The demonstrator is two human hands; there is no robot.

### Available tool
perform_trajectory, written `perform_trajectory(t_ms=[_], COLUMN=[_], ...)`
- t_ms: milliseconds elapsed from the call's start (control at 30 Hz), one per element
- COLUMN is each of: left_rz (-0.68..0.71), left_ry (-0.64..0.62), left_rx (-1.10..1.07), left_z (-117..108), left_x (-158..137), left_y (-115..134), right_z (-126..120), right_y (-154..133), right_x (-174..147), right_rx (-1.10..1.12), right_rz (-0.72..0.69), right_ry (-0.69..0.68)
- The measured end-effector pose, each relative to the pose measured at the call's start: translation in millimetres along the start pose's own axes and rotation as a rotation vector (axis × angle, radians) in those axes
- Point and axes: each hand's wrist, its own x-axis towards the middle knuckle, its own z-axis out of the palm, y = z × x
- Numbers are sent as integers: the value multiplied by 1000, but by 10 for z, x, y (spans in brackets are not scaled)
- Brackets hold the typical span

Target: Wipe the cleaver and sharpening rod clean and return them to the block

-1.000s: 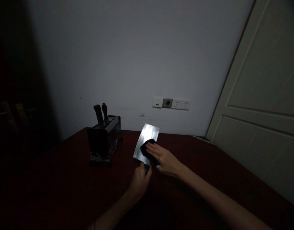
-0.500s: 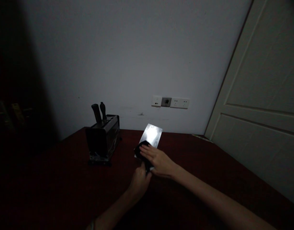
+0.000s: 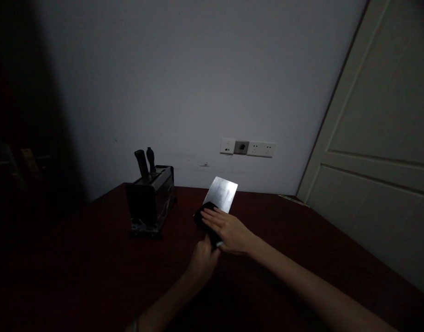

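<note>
Ahead of me, tilted up over the table, is a cleaver with a broad, shiny rectangular blade [image 3: 222, 191]. My left hand [image 3: 201, 260] is closed around its handle end, and the handle itself is mostly hidden. A black cloth [image 3: 205, 210] covers the lower part of the blade. My right hand [image 3: 232, 233] presses that cloth against the metal, fingers laid across it and pointing left. The two hands are close together, the right one above and to the right of the left.
A knife block [image 3: 151, 198] with two black-handled tools [image 3: 142, 163] in it stands left on the dark red table [image 3: 267, 216]. Behind is a grey wall with sockets [image 3: 248, 147]. A white panelled door [image 3: 374, 138] borders the right side. The room is dim.
The cleaver's blade has shifted slightly up and right, and its bright glare has dimmed. Both hands keep their hold; the view has moved a little.
</note>
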Motion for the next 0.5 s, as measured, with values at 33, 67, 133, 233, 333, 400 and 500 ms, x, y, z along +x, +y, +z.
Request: perform_trajectory(t_ms=[33, 67, 133, 233, 333, 400, 500], left_rz=[7, -1, -42, -72, -61, -38, -6], left_ry=[0, 2, -6, -25, -28, -23, -26], left_rx=[-3, 5, 34, 68, 64, 49, 37], left_z=[-7, -12, -17, -13, -9, -11, -15], left_x=[-1, -4, -16, -34, -35, -27, -14], left_y=[8, 18, 40, 56, 41, 25, 18], right_z=[-8, -39, -150, -286, -221, -99, 7], right_y=[-6, 36, 228, 517, 456, 244, 25], right_x=[-14, -24, -34, -32, -30, -32, -20], right_rx=[-5, -18, -56, -87, -55, -16, 33], right_rz=[-12, 2, 81, 211, 213, 132, -10], right_ry=[0, 14, 68, 162, 171, 111, 9])
